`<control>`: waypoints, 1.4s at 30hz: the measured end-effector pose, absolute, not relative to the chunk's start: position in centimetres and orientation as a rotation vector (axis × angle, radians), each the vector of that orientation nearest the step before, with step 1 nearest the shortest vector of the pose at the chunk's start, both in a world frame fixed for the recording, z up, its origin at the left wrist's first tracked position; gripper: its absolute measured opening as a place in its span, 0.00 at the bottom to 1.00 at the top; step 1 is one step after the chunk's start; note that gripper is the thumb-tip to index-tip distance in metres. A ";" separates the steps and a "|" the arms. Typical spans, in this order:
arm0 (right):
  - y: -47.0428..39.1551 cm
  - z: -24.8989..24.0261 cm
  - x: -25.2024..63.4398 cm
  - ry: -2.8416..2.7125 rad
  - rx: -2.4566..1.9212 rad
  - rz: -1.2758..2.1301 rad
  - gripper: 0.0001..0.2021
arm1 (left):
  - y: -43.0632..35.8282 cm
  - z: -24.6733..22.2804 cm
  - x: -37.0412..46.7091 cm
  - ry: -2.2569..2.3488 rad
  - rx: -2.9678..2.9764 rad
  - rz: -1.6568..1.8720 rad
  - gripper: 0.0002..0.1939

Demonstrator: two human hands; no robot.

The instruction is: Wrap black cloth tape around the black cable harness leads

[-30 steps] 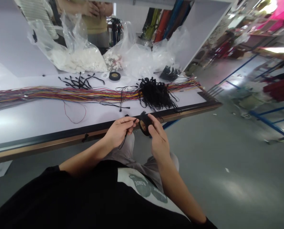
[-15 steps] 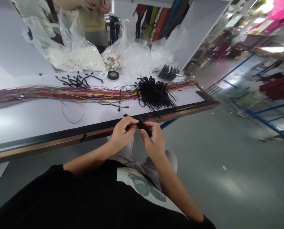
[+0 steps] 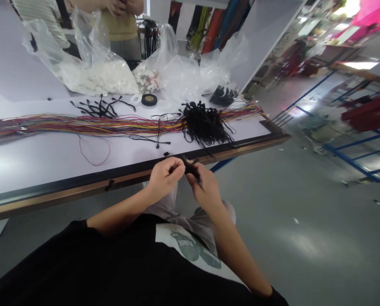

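Both hands meet just in front of the table edge. My left hand (image 3: pixel 164 176) is closed, thumb and fingers pinched on something dark that is too small to name. My right hand (image 3: pixel 205 185) is wrapped round a dark object (image 3: pixel 191 168), perhaps a tape roll, its shape partly covered by the fingers. Behind the hands on the table lies a thick bunch of black connector leads (image 3: pixel 204 123). A long bundle of coloured wires (image 3: pixel 119 126) runs across the tabletop. Small black connector pieces (image 3: pixel 102 107) lie in a loose group behind it.
A black tape roll (image 3: pixel 149 100) lies at the back, before clear plastic bags (image 3: pixel 97 76) of white parts. The table's front edge (image 3: pixel 81 189) crosses below the wires. Beyond an opening, a person in a yellow top (image 3: pixel 121 27) is visible. Blue metal frames (image 3: pixel 352 163) stand at right.
My right hand's fingers have shifted slightly around the dark object, while my left hand keeps its pinch. The whole view has moved a little.
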State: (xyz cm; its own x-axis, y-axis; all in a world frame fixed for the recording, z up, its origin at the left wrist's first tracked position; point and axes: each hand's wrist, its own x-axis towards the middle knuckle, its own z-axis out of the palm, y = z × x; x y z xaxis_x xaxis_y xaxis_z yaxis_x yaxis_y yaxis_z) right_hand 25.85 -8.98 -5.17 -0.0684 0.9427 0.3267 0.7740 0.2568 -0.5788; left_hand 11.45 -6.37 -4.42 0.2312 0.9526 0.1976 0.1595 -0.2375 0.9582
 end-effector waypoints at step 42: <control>-7.6 -7.4 26.2 -1.641 -1.055 0.241 0.11 | -5.2 -5.9 12.2 0.481 0.725 0.732 0.20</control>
State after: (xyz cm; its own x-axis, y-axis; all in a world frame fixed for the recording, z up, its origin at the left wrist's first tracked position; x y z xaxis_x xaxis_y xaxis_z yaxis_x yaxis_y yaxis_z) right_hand 26.21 -7.58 -7.39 0.0140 0.7336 0.6794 0.5078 0.5801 -0.6369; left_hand 12.17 -5.17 -5.95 0.6561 0.7404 -0.1462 -0.4275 0.5242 0.7365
